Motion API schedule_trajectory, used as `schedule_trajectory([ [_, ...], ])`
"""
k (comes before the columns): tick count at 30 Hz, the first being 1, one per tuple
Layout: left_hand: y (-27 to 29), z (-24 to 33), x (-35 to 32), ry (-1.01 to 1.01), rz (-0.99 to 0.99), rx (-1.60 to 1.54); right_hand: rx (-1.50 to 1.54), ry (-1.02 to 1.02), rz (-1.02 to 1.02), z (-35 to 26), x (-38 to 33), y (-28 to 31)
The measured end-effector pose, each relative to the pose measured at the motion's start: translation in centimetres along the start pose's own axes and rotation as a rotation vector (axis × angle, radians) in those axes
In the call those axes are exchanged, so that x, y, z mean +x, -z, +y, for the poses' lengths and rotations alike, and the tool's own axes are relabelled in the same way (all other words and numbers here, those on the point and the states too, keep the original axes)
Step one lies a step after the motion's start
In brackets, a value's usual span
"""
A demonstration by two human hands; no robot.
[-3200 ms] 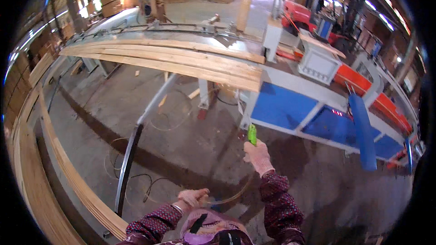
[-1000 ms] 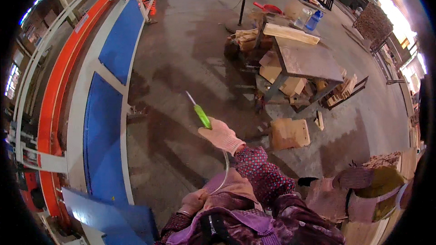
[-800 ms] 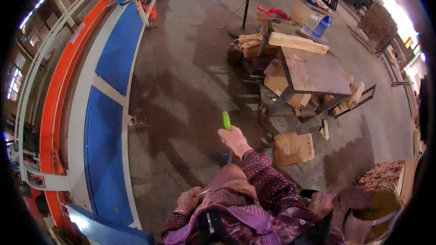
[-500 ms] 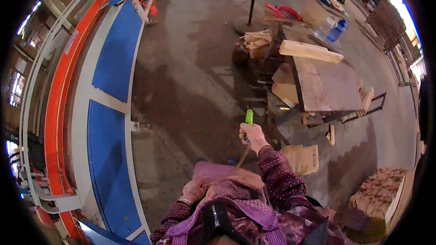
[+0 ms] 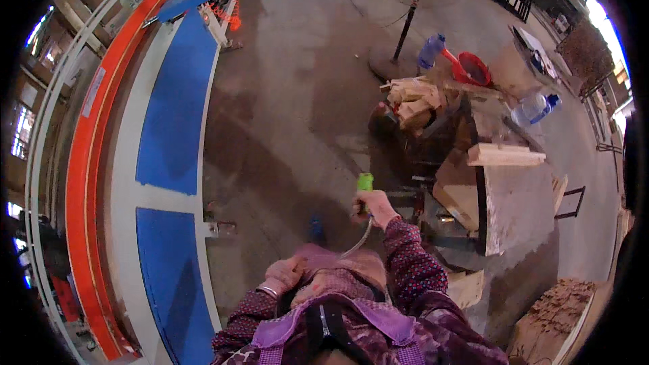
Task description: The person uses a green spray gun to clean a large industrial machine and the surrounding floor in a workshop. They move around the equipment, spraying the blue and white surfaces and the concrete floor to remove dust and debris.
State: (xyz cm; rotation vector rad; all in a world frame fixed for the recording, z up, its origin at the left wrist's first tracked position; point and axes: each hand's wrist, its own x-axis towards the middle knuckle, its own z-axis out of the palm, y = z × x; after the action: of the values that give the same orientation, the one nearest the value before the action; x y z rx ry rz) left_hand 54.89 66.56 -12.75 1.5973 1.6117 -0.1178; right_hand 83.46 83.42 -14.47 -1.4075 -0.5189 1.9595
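My right hand (image 5: 375,207) is held out in front of my body, its fingers wrapped round a green-ended tool (image 5: 366,182) whose exact kind I cannot make out. From below that fist a thin, pale hose or cord (image 5: 357,246) curves back toward my lap. Against the front of my pinkish-purple checked apron (image 5: 341,277) rests my left hand (image 5: 284,274), fingers curled in. Whether it grips the cloth or something under it is hidden.
A long machine with blue panels (image 5: 169,108) and an orange beam (image 5: 88,162) runs along the left. On the right stand a work table (image 5: 517,209) with boards (image 5: 506,155), wood offcuts (image 5: 416,98), a red dustpan (image 5: 471,69), a clear jug (image 5: 534,108) and a pedestal fan (image 5: 407,23).
The view has moved forward; the table and offcuts now appear nearer and farther right. Both hands keep their grip, while the green-ended tool sits slightly lower in view.
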Motion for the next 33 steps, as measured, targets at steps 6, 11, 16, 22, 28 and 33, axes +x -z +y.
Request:
schedule_trajectory([
  [6, 7.9, 1.0, 5.8, -0.127, -0.094, 0.070, -0.041, -0.110, -0.059, -9.8, 3.6, -6.2],
  [11, 12.7, 4.3, 14.7, -0.207, -0.096, 0.045, -0.045, -0.035, 0.172, -15.9, 9.8, -0.4],
  [16, 18.5, 11.2, 25.7, -0.303, 0.059, -0.015, 0.078, 0.090, 0.365, -25.2, 18.7, 4.7],
  [22, 25.3, 17.2, 37.6, -0.289, 0.001, -0.051, 0.096, 0.085, 0.222, -36.6, 30.8, 7.2],
  [28, 31.6, 19.7, 44.4, -0.284, 0.156, 0.025, -0.162, 0.063, -0.093, -44.5, 39.8, 4.3],
  [33, 35.6, 19.3, 46.7, -0.244, 0.188, 0.142, -0.096, -0.109, -0.197, -46.7, 46.4, -2.2],
])
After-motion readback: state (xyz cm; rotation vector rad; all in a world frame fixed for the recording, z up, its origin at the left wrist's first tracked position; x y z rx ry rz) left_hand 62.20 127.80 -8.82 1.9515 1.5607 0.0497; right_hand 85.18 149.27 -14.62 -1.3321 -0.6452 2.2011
